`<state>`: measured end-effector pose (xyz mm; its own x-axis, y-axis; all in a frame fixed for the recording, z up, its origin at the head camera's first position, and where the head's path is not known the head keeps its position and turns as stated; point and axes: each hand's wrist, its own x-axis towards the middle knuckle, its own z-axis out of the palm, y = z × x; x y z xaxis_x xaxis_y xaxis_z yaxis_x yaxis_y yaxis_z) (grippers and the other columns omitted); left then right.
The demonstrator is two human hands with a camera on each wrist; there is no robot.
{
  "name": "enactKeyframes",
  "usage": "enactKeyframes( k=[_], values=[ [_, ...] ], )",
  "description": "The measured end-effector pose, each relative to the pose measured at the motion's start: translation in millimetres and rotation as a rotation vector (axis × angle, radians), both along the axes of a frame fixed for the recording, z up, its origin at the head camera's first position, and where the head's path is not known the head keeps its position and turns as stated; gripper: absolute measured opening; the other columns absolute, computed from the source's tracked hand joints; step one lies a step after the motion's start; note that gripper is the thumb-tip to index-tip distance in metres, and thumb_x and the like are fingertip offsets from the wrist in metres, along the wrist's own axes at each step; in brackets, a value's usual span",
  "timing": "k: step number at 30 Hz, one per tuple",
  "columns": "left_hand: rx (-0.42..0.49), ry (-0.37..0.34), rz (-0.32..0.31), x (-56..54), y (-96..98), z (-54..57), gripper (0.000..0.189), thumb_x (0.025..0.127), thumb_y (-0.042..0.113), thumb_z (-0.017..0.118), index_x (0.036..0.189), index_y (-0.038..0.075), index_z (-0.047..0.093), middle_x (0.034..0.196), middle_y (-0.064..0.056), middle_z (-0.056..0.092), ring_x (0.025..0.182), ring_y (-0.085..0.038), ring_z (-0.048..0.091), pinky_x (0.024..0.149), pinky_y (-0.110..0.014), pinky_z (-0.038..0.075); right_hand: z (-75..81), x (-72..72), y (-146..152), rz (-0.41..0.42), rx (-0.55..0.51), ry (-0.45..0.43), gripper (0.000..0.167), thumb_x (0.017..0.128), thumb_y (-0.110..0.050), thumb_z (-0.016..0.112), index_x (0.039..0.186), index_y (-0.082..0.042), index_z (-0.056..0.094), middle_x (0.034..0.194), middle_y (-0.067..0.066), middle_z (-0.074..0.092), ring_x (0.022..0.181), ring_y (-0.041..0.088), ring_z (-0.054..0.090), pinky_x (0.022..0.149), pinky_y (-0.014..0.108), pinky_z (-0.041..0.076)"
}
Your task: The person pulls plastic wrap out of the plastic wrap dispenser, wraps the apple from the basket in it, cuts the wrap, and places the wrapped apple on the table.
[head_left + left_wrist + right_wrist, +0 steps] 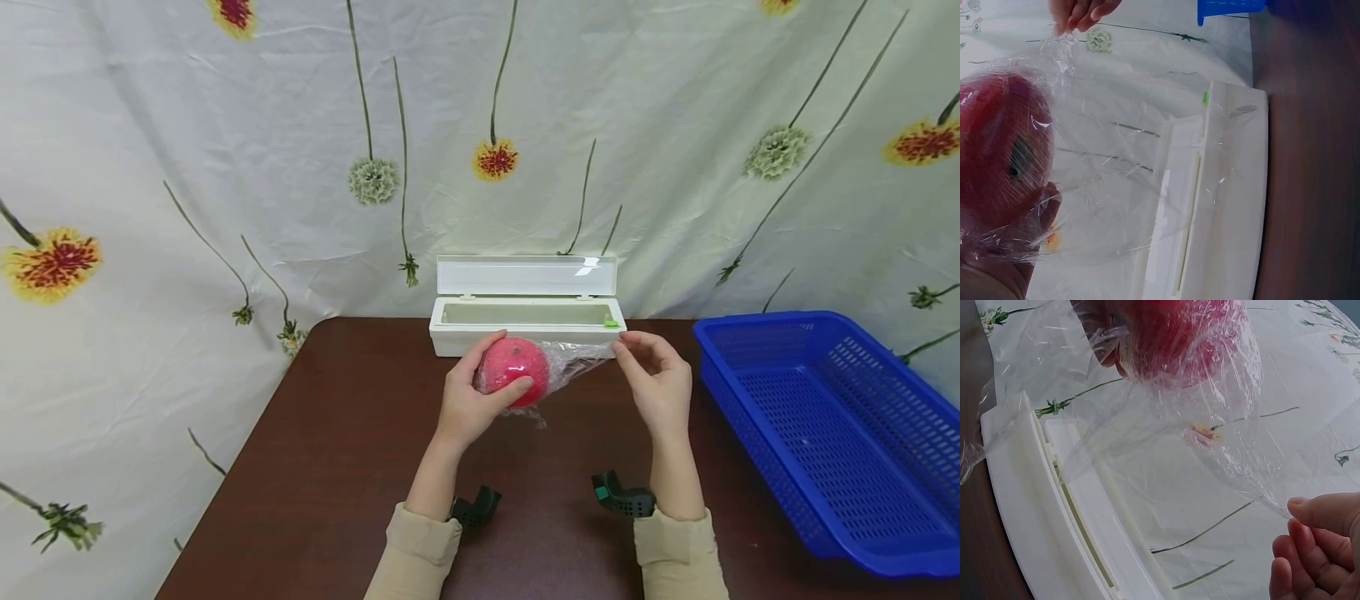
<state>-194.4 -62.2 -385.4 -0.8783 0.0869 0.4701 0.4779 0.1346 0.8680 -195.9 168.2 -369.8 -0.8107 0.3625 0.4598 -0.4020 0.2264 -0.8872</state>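
Note:
A round red fruit [514, 365], loosely covered in clear plastic wrap [573, 360], is held above the table. My left hand [467, 406] grips it from the left, thumb across the near side and fingers behind. In the left wrist view the fruit [997, 144] shows a dark greenish hollow under the film. My right hand [662, 382] pinches a gathered corner of the wrap between thumb and forefinger, drawn taut to the right. The right wrist view shows the film [1241, 469] narrowing to that pinch, while a loose edge hangs on the other side.
Behind the hands stands a long white box [446, 340] with its lid [517, 277] raised and a small green slider [611, 323] on its edge. A blue perforated basket [761, 471] sits at the right of the brown table [337, 467]. A flowered curtain [300, 125] hangs behind.

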Motion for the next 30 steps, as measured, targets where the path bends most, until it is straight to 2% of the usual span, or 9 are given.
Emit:
enactKeyframes(
  k=[8,12,15,19,25,27,30],
  values=[
    [-0.019,0.003,-0.011,-1.2,2.4,-2.7,0.064,0.074,0.027,0.079,0.131,0.018,0.051,0.124,-0.003,0.054,0.111,-0.024,0.051,0.078,-0.038,0.054,28.1,22.0,-22,0.034,-0.049,0.061,0.02,0.083,0.009,0.065,0.101,0.015,0.062,0.086,-0.004,0.064,0.079,0.002,0.061,0.07,0.014,0.048],
    [-0.022,0.007,-0.028,-0.7,4.4,-2.6,0.065,0.074,0.024,0.079,0.132,0.019,0.05,0.125,-0.003,0.054,0.112,-0.024,0.051,0.078,-0.037,0.054,21.3,17.9,-26,0.058,-0.057,0.082,0.019,0.085,0.005,0.065,0.102,0.012,0.064,0.093,0.003,0.067,0.086,0.003,0.062,0.077,0.016,0.049],
    [-0.024,0.007,-0.042,0.1,6.3,-2.5,0.066,0.073,0.022,0.079,0.132,0.018,0.049,0.125,-0.003,0.053,0.112,-0.023,0.051,0.078,-0.037,0.054,11.8,12.6,-26,0.084,-0.044,0.116,0.018,0.087,0.0,0.064,0.104,0.007,0.066,0.099,0.011,0.068,0.091,0.005,0.062,0.078,0.017,0.048],
    [-0.037,0.003,-0.06,0.3,9.1,-3.5,0.067,0.074,0.021,0.079,0.133,0.018,0.048,0.125,-0.002,0.053,0.112,-0.022,0.051,0.078,-0.036,0.054,9.5,13.4,-33,0.124,-0.014,0.157,0.019,0.09,-0.002,0.061,0.107,0.006,0.066,0.105,0.02,0.066,0.094,0.007,0.062,0.079,0.017,0.048],
    [-0.06,0.008,-0.089,0.6,13.1,-5.2,0.068,0.076,0.023,0.077,0.136,0.019,0.045,0.127,-0.003,0.051,0.112,-0.022,0.051,0.079,-0.034,0.054,9.0,17.2,-44,0.202,0.054,0.188,0.022,0.092,-0.002,0.057,0.112,0.003,0.065,0.111,0.017,0.065,0.097,0.009,0.062,0.076,0.016,0.047],
    [-0.067,0.004,-0.096,0.6,14.4,-5.9,0.068,0.077,0.024,0.077,0.136,0.019,0.045,0.127,-0.003,0.051,0.111,-0.021,0.051,0.08,-0.034,0.053,8.1,18.2,-48,0.215,0.089,0.185,0.023,0.093,-0.003,0.057,0.113,0.001,0.065,0.112,0.014,0.065,0.091,0.011,0.061,0.069,0.016,0.048],
    [-0.072,-0.005,-0.108,0.5,16.4,-6.8,0.069,0.077,0.023,0.077,0.137,0.019,0.043,0.128,-0.004,0.05,0.112,-0.022,0.051,0.081,-0.035,0.053,6.4,19.2,-52,0.243,0.116,0.18,0.024,0.093,-0.003,0.056,0.115,-0.001,0.064,0.113,0.012,0.065,0.089,0.015,0.062,0.067,0.017,0.05]
  ],
)
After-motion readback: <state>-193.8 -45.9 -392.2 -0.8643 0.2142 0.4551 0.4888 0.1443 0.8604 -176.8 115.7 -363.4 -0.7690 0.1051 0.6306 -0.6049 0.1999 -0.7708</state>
